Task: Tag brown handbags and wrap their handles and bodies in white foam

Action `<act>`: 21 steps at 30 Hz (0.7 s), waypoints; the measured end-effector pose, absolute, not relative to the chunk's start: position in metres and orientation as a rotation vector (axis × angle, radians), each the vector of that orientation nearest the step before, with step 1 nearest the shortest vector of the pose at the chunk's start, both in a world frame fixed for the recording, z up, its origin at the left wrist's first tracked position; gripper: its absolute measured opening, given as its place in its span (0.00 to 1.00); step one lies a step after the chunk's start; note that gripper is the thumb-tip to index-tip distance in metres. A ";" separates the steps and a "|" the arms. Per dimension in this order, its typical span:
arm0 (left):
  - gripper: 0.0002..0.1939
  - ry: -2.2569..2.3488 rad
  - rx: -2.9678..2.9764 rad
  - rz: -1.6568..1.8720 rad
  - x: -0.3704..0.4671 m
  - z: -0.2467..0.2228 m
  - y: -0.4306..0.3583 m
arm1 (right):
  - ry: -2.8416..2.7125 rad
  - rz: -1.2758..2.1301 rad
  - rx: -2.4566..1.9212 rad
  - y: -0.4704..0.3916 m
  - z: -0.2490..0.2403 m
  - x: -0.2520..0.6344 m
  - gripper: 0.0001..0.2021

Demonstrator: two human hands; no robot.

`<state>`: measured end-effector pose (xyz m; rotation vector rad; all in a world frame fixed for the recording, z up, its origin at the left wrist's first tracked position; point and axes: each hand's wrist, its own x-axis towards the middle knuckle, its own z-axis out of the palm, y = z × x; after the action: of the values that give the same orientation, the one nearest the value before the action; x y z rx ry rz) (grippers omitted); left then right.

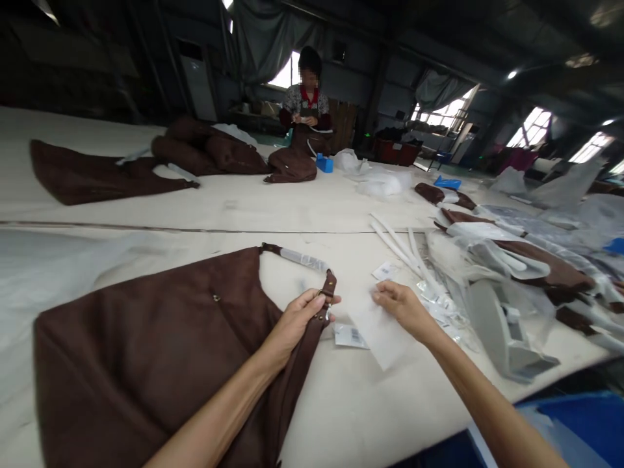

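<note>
A large brown handbag (146,338) lies flat on the pale table, reaching from the left to the middle. My left hand (305,312) is closed around its strap (330,286) near the metal buckle and studs. Clear wrapping covers part of the strap's upper length. A white tag with a barcode (350,336) hangs just right of that hand. To the right, my right hand (402,309) pinches the corner of a thin translucent white sheet (383,338), which hangs down over the table and is apart from the bag.
White strips (397,244) and small clear packets (441,312) lie right of my hands, beside a grey tape dispenser (502,331). Wrapped brown bags (546,266) are heaped at the far right. More brown bags (209,153) lie across the table, where a co-worker (308,104) stands.
</note>
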<state>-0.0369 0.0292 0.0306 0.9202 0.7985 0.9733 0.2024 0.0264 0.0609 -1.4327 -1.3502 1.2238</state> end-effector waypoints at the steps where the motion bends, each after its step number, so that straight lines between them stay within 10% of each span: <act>1: 0.20 0.796 0.917 0.966 -0.037 0.031 0.030 | -1.431 1.231 -1.447 0.030 0.059 0.193 0.11; 21: 0.23 0.844 0.858 0.951 -0.030 0.027 0.027 | -0.482 1.515 -0.899 -0.048 0.012 0.150 0.27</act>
<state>-0.0300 0.0271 0.0267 0.8577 0.8444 0.9508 0.1502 -0.0482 0.0115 -0.8993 -0.4819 1.5147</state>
